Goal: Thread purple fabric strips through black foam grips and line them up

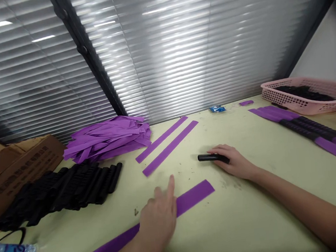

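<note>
My right hand (230, 160) is closed around a short black tube (206, 157), held level just over the pale tabletop; the tube's hollow end points left. My left hand (159, 214) is above a long purple strip (195, 196) that runs diagonally beneath it. Its index finger is stretched out and the other fingers are partly curled, with nothing seen in them. Whether the hand touches the strip I cannot tell. Beyond my hands, two more purple strips (170, 148) lie side by side on the table.
A heap of purple strips (106, 138) lies at the back left, with a pile of black tubes (73, 188) in front. A cardboard box (26, 163) stands far left. Joined purple-and-black pieces (311, 128) and a pink basket (290, 104) are right. A blue packet (217, 109) lies by the blinds.
</note>
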A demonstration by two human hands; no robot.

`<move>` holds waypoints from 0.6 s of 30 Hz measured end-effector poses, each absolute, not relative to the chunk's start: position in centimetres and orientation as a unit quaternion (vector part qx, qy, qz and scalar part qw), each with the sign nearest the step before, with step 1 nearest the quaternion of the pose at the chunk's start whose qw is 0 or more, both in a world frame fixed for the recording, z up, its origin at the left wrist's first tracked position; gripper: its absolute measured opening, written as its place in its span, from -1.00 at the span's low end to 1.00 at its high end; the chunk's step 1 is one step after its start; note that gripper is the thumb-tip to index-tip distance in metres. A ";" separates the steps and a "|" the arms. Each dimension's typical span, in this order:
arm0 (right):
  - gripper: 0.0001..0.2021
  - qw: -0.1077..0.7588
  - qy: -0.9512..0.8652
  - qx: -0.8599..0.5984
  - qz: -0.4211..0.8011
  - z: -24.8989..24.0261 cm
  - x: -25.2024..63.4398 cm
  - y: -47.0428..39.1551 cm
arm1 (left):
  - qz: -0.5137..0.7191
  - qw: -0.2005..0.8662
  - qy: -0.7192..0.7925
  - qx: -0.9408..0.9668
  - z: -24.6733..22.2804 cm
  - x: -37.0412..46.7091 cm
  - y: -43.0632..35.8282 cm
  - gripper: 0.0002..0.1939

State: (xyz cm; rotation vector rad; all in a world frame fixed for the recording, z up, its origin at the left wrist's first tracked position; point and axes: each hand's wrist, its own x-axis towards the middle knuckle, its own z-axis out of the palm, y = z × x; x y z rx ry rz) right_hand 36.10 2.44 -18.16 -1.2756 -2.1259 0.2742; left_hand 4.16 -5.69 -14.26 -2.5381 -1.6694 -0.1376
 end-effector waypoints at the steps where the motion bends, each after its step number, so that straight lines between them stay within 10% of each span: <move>1: -0.72 0.301 -0.817 -0.483 0.090 -18.2 35.8 2.3 | -0.060 0.046 -0.498 -0.864 -14.0 4.5 -5.8 -0.46; 6: -0.70 0.237 -0.847 -0.474 0.040 -17.9 34.9 1.5 | -0.078 -0.022 -0.269 -0.960 -13.0 5.1 -5.0 -0.53; 18: -0.75 0.195 -0.845 -0.494 0.056 -17.2 33.5 1.0 | -0.132 -0.047 -0.425 -0.894 -15.5 4.4 -2.2 -0.75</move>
